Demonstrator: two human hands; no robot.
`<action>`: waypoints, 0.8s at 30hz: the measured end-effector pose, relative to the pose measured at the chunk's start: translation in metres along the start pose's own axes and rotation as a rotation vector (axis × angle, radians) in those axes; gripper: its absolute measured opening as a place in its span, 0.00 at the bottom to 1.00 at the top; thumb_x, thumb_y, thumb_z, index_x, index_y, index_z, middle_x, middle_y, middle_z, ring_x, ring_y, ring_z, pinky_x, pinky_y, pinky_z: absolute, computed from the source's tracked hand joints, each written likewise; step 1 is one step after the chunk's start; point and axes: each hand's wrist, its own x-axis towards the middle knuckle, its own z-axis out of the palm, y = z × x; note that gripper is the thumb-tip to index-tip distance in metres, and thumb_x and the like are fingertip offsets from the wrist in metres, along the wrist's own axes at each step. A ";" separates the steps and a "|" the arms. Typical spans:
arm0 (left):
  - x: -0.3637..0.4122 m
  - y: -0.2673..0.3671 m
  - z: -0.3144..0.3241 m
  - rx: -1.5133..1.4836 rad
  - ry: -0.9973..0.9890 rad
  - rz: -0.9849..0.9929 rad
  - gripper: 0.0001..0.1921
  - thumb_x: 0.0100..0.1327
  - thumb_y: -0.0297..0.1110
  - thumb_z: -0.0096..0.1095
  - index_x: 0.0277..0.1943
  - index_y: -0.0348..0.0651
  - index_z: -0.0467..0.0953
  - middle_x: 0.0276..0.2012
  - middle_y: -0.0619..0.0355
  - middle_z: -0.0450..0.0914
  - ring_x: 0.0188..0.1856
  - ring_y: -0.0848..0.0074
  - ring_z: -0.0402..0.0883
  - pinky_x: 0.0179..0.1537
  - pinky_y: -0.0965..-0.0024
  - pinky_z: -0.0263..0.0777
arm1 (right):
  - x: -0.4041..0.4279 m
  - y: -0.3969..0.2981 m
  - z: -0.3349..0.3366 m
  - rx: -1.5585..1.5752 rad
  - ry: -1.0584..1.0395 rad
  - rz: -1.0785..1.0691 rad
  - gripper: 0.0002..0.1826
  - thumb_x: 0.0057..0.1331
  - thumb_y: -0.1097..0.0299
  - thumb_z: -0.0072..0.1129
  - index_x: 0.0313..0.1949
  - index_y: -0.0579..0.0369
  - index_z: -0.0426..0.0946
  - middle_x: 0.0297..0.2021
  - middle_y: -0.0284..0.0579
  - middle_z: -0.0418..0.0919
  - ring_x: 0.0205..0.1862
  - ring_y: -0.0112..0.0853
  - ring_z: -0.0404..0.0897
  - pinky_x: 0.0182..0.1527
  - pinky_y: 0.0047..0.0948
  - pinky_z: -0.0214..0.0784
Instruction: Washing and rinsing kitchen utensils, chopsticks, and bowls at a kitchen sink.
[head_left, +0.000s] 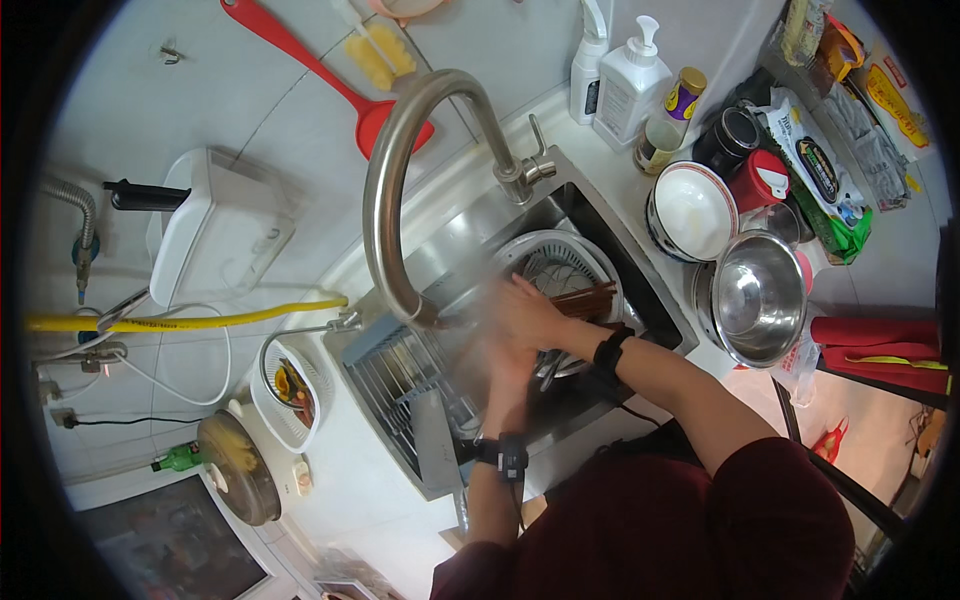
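My right hand and my left hand meet over the stainless steel sink, near the mouth of the curved faucet. A hazy blur covers the fingers, so whether they hold anything is hidden. Beneath and beyond my right hand stands a round plastic draining basket. Brown chopsticks lie in it, partly behind my right wrist. A dish rack spans the sink's left part, with a flat grey metal piece on its near side.
Right of the sink stand a steel bowl, stacked white bowls and a white pump bottle. A white basket with food scraps sits on the left counter. Behind it hang a yellow hose and a wall knife holder.
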 end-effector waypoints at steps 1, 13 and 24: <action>-0.004 0.004 0.013 -0.001 0.003 -0.004 0.22 0.68 0.47 0.35 0.58 0.47 0.62 0.59 0.57 0.64 0.61 0.68 0.62 0.62 0.62 0.54 | -0.006 -0.003 0.002 0.088 -0.022 0.001 0.25 0.61 0.63 0.43 0.58 0.54 0.61 0.62 0.50 0.56 0.65 0.40 0.52 0.64 0.42 0.40; -0.010 0.012 0.024 -0.187 0.034 -0.026 0.24 0.69 0.48 0.31 0.62 0.47 0.57 0.61 0.58 0.61 0.63 0.67 0.58 0.63 0.62 0.51 | -0.001 -0.003 -0.023 0.014 -0.179 -0.103 0.25 0.61 0.61 0.45 0.55 0.60 0.63 0.63 0.48 0.53 0.66 0.43 0.49 0.64 0.45 0.39; -0.003 0.019 0.017 -0.362 -0.028 -0.036 0.22 0.69 0.44 0.32 0.61 0.45 0.59 0.60 0.57 0.62 0.62 0.68 0.60 0.63 0.63 0.51 | -0.021 -0.022 0.005 0.205 0.107 -0.044 0.22 0.64 0.66 0.37 0.57 0.60 0.60 0.62 0.51 0.56 0.66 0.40 0.50 0.66 0.37 0.36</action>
